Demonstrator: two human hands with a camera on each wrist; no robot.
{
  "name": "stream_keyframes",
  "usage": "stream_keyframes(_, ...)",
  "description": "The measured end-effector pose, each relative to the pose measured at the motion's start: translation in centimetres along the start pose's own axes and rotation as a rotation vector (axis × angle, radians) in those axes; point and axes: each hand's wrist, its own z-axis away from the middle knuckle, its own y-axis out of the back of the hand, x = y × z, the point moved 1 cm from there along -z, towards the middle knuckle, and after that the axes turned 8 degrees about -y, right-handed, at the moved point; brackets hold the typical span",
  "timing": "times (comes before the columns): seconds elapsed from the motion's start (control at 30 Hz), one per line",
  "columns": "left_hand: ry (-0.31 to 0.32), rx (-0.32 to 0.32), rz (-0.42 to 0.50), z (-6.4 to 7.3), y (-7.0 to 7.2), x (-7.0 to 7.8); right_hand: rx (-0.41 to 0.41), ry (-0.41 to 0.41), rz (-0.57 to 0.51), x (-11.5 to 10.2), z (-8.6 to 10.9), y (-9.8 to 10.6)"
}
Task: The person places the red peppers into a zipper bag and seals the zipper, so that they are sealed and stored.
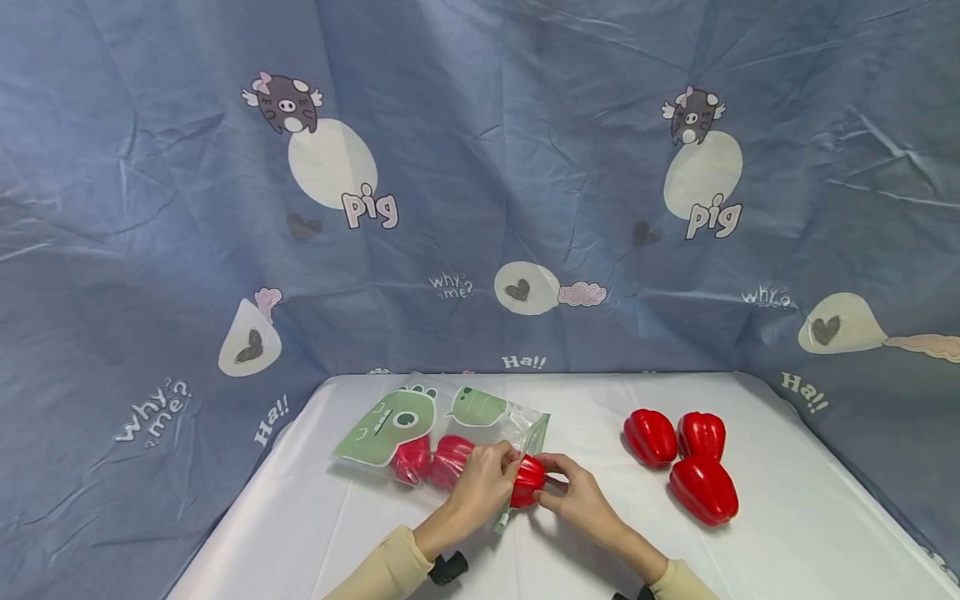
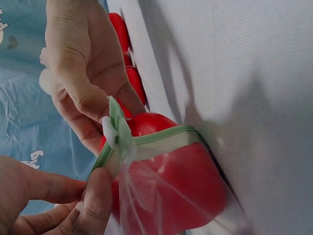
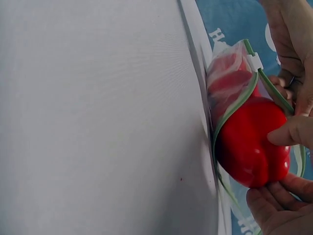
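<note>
A clear zip bag (image 1: 517, 421) with green cartoon prints lies on the white table, two red bell peppers (image 1: 448, 460) showing through its film. Its green-edged mouth faces right, with a white slider (image 3: 254, 62) on the strip. My left hand (image 1: 482, 482) pinches the upper edge of the mouth between thumb and fingers. In the opening sits another red bell pepper (image 3: 252, 142), partly inside the bag. My right hand (image 1: 581, 498) holds its outer end, thumb on one side and fingers on the other.
Three more red bell peppers (image 1: 703, 490) lie grouped on the right side of the white-covered table (image 1: 795, 533). A blue printed cloth (image 1: 480, 208) hangs behind the table's back edge. Black wrist gear (image 1: 448, 568) shows below the left sleeve.
</note>
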Motion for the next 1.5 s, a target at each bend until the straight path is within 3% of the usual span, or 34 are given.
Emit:
stream_keyframes(0.5,-0.002,-0.004,-0.012,0.1,-0.2,-0.1,-0.093,0.045,-0.065,0.2,-0.5,-1.6)
stream_keyframes(0.7,-0.029,0.022,-0.085,0.1,-0.3,-0.2,-0.121,0.071,-0.078,0.3,-0.7,-2.0)
stream_keyframes(0.93,-0.025,0.015,-0.065,0.1,-0.4,-0.2,-0.114,0.066,-0.068,0.1,-0.7,-2.4)
stream_keyframes(1.07,-0.022,0.01,-0.073,0.1,-0.4,-0.2,-0.11,0.058,-0.062,-2.0,0.1,-2.2)
stream_keyframes(1.2,-0.017,-0.005,-0.05,0.2,-0.4,-0.1,-0.103,0.048,-0.066,-1.4,0.1,-2.0)
stream_keyframes(1.3,-0.017,-0.009,-0.038,0.1,-0.3,0.0,-0.092,0.046,-0.048,0.2,-0.5,-1.8)
stream_keyframes(1.5,-0.011,-0.013,-0.01,0.3,-0.3,-0.1,-0.07,0.041,-0.034,0.4,-0.2,-0.7)
